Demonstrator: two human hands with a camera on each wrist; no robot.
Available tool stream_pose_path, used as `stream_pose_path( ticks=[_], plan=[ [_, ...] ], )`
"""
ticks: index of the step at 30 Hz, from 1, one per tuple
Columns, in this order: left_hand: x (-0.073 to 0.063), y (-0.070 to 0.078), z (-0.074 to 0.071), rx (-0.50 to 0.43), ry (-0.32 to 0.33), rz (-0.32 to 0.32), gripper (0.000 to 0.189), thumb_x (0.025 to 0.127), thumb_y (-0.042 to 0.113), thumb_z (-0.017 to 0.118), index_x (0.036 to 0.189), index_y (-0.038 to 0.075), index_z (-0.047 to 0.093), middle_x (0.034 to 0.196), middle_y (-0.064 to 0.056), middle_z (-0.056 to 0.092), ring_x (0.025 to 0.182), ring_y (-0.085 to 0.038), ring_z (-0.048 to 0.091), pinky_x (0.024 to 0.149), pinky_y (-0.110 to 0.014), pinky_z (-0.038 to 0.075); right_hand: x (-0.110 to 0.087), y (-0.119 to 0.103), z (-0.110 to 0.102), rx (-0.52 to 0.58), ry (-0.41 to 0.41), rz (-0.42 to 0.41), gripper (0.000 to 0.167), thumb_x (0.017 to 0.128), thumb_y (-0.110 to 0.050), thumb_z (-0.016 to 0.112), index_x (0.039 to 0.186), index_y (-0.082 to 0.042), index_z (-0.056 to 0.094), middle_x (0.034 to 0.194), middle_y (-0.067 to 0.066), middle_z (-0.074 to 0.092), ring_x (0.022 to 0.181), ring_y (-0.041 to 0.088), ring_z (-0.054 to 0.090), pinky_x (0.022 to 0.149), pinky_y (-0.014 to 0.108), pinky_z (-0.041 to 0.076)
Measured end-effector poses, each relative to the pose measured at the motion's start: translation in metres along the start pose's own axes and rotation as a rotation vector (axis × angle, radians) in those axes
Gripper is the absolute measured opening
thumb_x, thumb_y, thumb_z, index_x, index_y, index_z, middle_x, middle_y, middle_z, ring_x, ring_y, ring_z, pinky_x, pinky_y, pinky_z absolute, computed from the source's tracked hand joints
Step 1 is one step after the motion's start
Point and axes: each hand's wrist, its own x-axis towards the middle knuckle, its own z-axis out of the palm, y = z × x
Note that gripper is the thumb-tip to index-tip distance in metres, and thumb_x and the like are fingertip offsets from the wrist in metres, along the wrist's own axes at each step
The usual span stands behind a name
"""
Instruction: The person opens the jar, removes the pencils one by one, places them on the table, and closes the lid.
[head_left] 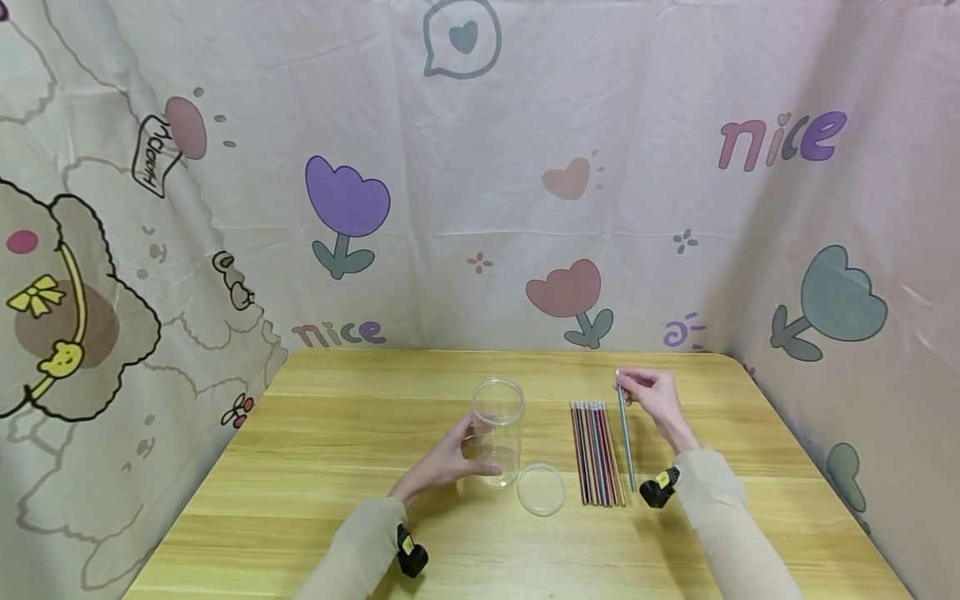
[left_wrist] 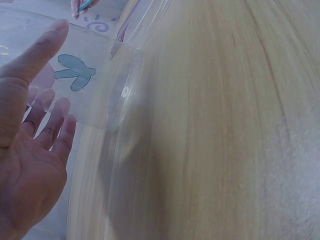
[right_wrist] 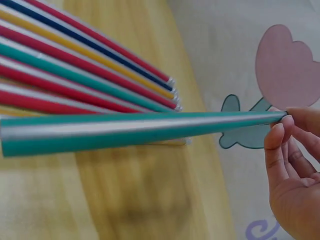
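Note:
My left hand (head_left: 450, 458) holds a clear plastic jar (head_left: 499, 433) that stands upright and uncovered on the table. The thumb is on the near side, with the other fingers around the far side; the left wrist view shows the palm (left_wrist: 37, 175) beside the see-through wall. To the right, my right hand (head_left: 656, 397) pinches a green pencil (head_left: 626, 442) at its far end between thumb and fingertips. In the right wrist view the pencil (right_wrist: 140, 129) stretches across the picture, its other end close to the camera.
A row of several coloured pencils (head_left: 595, 454) lies side by side just left of the held one. The round clear lid (head_left: 542, 490) rests flat between the jar and the row. Behind the wooden table (head_left: 337, 433) hangs a printed cloth (head_left: 465, 167).

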Motion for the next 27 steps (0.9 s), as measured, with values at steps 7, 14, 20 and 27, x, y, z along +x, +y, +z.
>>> stream_pose_path(
  ticks=[7, 14, 20, 27],
  plan=[
    [0.0, 0.0, 0.0, 0.002, -0.003, 0.008, 0.095, 0.079, 0.018, 0.086, 0.155, 0.013, 0.03, 0.154, -0.021, 0.044, 0.141, -0.045, 0.044, 0.118, -0.061, 0.037, 0.001, 0.007, 0.0, -0.018, -0.004, 0.063, 0.041, 0.097, -0.006, 0.063, 0.129, 0.017, 0.053, 0.074, -0.015, 0.072, 0.063, 0.0, 0.062, 0.063, 0.015, 0.058],
    [0.0, 0.0, -0.001, 0.012, -0.006, 0.013, 0.092, 0.08, 0.018, 0.086, 0.154, 0.014, 0.032, 0.154, -0.02, 0.045, 0.142, -0.044, 0.044, 0.118, -0.061, 0.036, 0.002, 0.01, 0.0, -0.057, -0.006, 0.102, 0.042, 0.097, -0.007, 0.063, 0.132, 0.015, 0.053, 0.077, -0.012, 0.072, 0.065, 0.001, 0.062, 0.066, 0.02, 0.059],
    [0.0, -0.001, -0.001, 0.012, -0.009, 0.01, 0.091, 0.08, 0.019, 0.085, 0.153, 0.015, 0.032, 0.154, -0.02, 0.044, 0.142, -0.044, 0.043, 0.119, -0.061, 0.036, 0.001, 0.013, 0.003, -0.061, -0.013, 0.12, 0.044, 0.097, -0.007, 0.063, 0.134, 0.015, 0.051, 0.077, -0.012, 0.071, 0.065, 0.001, 0.061, 0.064, 0.018, 0.058],
    [0.0, 0.0, -0.001, -0.001, -0.014, 0.01, 0.095, 0.079, 0.018, 0.086, 0.155, 0.01, 0.029, 0.155, -0.02, 0.043, 0.142, -0.045, 0.043, 0.118, -0.061, 0.037, 0.001, 0.018, 0.006, -0.069, -0.01, 0.138, 0.044, 0.098, -0.006, 0.063, 0.134, 0.015, 0.051, 0.076, -0.012, 0.069, 0.063, 0.001, 0.06, 0.064, 0.02, 0.059]
  ],
)
